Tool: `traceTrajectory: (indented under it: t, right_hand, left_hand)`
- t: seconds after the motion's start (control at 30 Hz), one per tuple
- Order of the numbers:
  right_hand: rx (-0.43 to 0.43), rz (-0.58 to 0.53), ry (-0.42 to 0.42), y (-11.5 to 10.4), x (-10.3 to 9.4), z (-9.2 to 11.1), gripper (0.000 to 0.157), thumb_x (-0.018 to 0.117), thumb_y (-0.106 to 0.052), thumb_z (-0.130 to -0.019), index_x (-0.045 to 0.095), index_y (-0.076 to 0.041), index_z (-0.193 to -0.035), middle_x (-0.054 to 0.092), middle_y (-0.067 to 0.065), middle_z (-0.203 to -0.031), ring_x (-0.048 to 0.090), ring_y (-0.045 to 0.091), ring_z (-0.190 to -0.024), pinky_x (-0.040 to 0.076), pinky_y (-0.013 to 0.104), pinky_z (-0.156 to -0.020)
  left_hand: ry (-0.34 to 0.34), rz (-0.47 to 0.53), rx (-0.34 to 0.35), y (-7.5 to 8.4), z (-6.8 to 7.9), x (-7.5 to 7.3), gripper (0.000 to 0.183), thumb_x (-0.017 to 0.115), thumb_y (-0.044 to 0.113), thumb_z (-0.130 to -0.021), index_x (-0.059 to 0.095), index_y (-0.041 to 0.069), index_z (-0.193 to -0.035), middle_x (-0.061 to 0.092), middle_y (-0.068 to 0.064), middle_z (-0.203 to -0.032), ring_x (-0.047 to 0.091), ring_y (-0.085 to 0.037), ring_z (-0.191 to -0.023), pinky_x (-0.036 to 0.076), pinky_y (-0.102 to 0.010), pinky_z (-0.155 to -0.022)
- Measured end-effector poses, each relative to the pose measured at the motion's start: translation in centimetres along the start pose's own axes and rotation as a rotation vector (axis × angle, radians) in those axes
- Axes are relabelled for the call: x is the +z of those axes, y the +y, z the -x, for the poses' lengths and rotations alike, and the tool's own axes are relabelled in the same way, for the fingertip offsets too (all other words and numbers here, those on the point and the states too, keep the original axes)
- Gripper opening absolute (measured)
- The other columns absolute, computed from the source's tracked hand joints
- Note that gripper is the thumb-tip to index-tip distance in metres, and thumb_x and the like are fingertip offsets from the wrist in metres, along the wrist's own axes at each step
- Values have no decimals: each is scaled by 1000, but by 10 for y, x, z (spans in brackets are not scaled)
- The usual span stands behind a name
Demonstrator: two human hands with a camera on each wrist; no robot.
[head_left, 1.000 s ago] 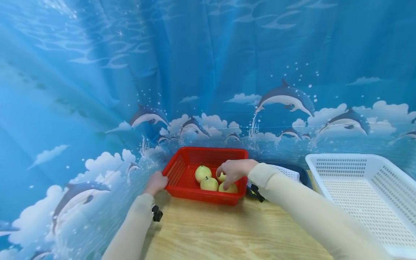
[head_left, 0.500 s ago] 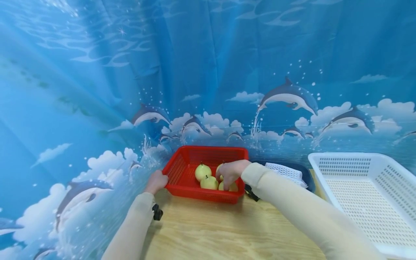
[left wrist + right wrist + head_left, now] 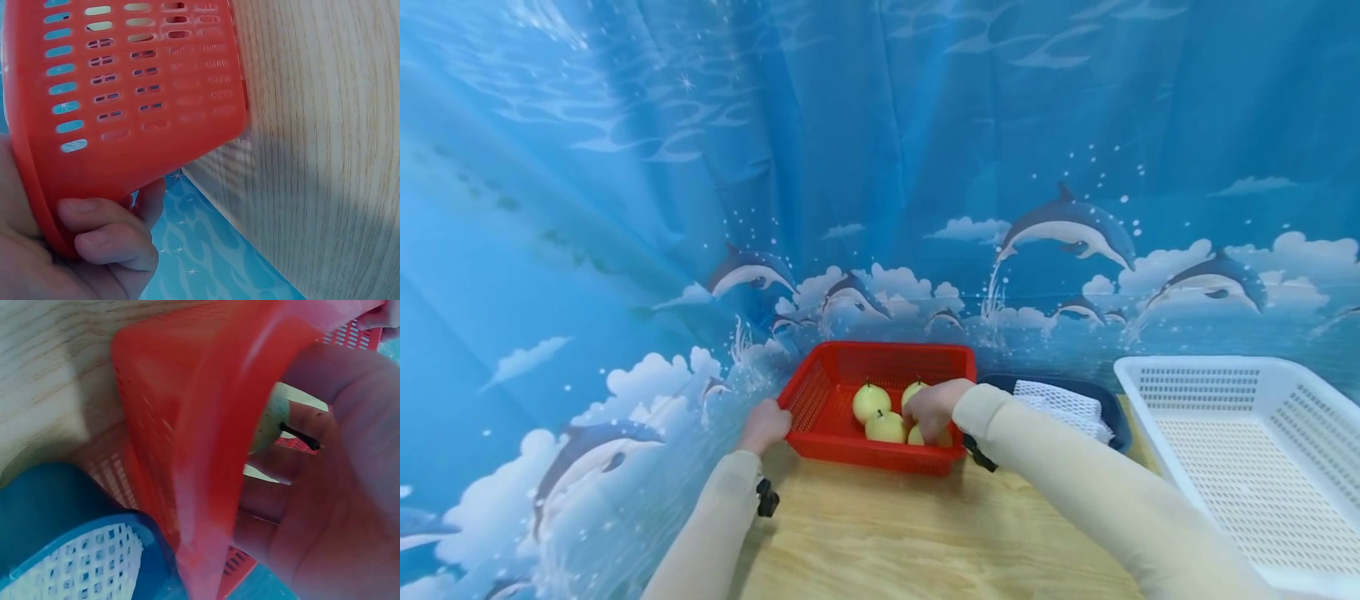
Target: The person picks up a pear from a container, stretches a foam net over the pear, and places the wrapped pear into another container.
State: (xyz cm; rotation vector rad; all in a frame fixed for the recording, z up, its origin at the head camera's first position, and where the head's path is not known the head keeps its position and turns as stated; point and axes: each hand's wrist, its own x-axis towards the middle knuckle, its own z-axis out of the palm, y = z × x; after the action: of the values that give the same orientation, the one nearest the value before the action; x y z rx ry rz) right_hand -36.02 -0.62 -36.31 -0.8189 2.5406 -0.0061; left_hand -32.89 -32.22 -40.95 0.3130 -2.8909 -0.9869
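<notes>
A red slotted plastic basket [image 3: 857, 452] sits on the wooden table with several yellow pears in it. My left hand [image 3: 765, 427] grips the basket's left rim; in the left wrist view, its curled fingers [image 3: 115, 242] wrap that rim. Inside the right end, my right hand [image 3: 934, 408] has its fingers around the front-right pear [image 3: 916, 436], which it partly hides. The right wrist view shows that pear [image 3: 272, 422], dark stem outward, between thumb and fingers behind the red rim. Two other pears, one at left [image 3: 871, 403] and one in front [image 3: 886, 427], lie close by.
Right of the basket stands a dark blue tray [image 3: 1117, 421] holding white foam netting [image 3: 1060, 404]. Farther right is a large white slotted basket [image 3: 1217, 467]. A blue dolphin-print curtain [image 3: 880, 208] hangs behind the wooden table [image 3: 880, 533].
My right hand has lowered into the basket, its fingers closing around the front-right pear. The left hand keeps its hold on the rim, and the basket stays in place.
</notes>
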Motion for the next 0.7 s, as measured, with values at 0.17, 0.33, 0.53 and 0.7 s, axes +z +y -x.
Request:
traceTrajectory:
  t: [0.17, 0.33, 0.53, 0.7]
  right_hand:
    - [-19, 39, -12, 2, 4, -3, 62, 73, -3, -80, 62, -34, -133, 60, -7, -118, 51, 18, -102, 52, 34, -72]
    - [-22, 106, -12, 1, 4, 0, 64, 69, -2, -83, 60, -33, -139, 60, -7, -125, 49, 18, -102, 45, 32, -70]
    - [-24, 85, -16, 1, 3, 3, 50, 67, -8, -87, 65, -28, -132, 61, -8, -111, 51, 17, -97, 47, 34, -74]
    - [-23, 62, -7, 1, 2, 1, 44, 68, -10, -86, 67, -28, -127, 60, -7, -105, 52, 17, -95, 50, 34, -75]
  left_hand:
    - [6, -4, 9, -1, -2, 1, 25, 43, 9, -92, 63, 0, -79, 56, -6, -65, 52, -18, -55, 42, -29, -50]
    - [16, -28, 21, -1, -2, 0, 23, 45, 8, -91, 61, 2, -75, 55, -6, -66, 51, -18, -56, 43, -30, -51]
    - [1, -36, -6, 1, -3, 0, 25, 45, 9, -92, 65, -1, -80, 58, -6, -66, 53, -17, -56, 43, -29, -51]
    - [7, -54, 1, 2, -2, 1, 25, 45, 9, -92, 63, 1, -77, 56, -6, -65, 51, -17, -55, 42, -28, -51]
